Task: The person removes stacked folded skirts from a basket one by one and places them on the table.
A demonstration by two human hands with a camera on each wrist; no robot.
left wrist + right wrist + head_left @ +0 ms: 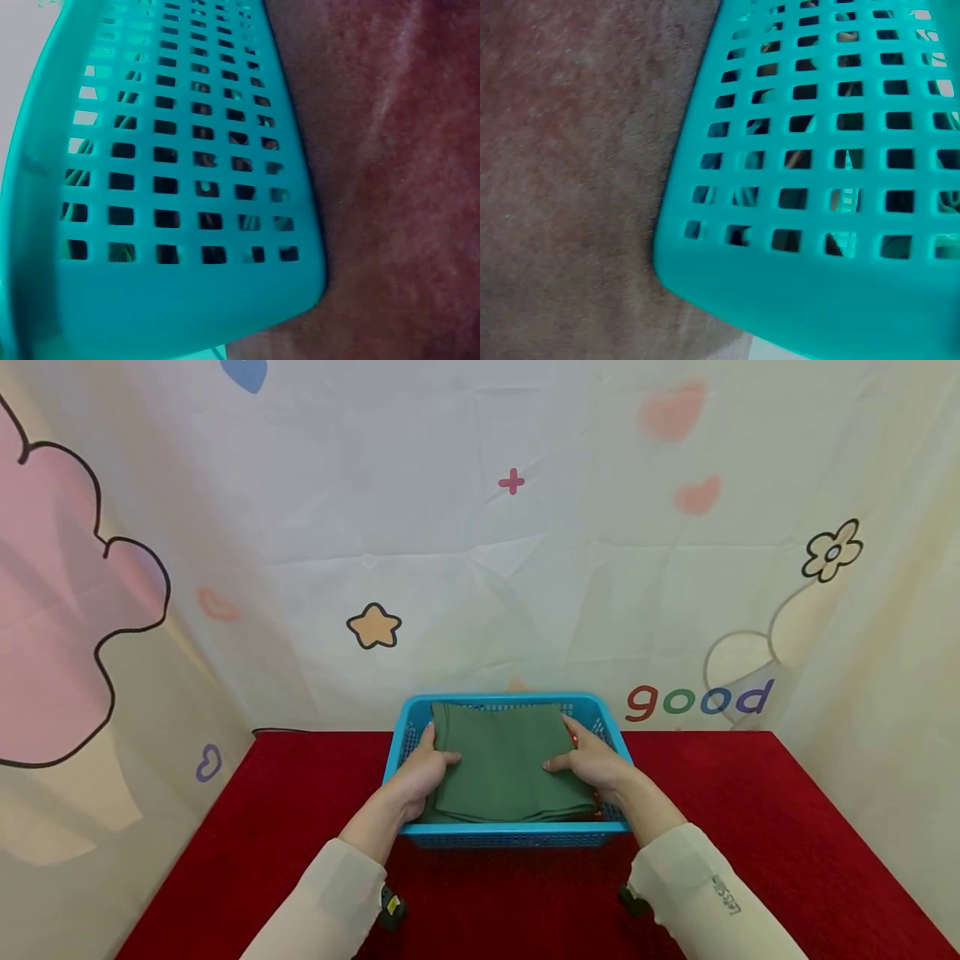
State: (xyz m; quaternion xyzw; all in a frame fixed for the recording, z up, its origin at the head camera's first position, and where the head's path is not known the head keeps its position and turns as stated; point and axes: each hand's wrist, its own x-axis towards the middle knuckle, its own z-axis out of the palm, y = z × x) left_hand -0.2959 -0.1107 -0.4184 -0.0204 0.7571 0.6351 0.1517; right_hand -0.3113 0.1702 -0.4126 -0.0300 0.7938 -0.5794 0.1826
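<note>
A folded dark green cloth (pixel 506 764) lies inside a blue plastic basket (pixel 517 829) in the head view. My left hand (pixel 420 774) holds the cloth's left side, thumb over its top face. On the opposite side my right hand (pixel 596 763) grips the cloth the same way, thumb on top. The undersides of both hands are hidden by the cloth and the rim. Each wrist view shows only the perforated basket wall, the left wrist one (pixel 172 300) and the right wrist one (pixel 840 292); neither hand appears there.
The basket stands on a red-covered table (pixel 315 827), near its back edge. Behind it hangs a white printed curtain (pixel 465 593). Small red bits (pixel 598 814) show beside the cloth inside the basket. A thin black cord (pixel 281 730) lies along the back left edge.
</note>
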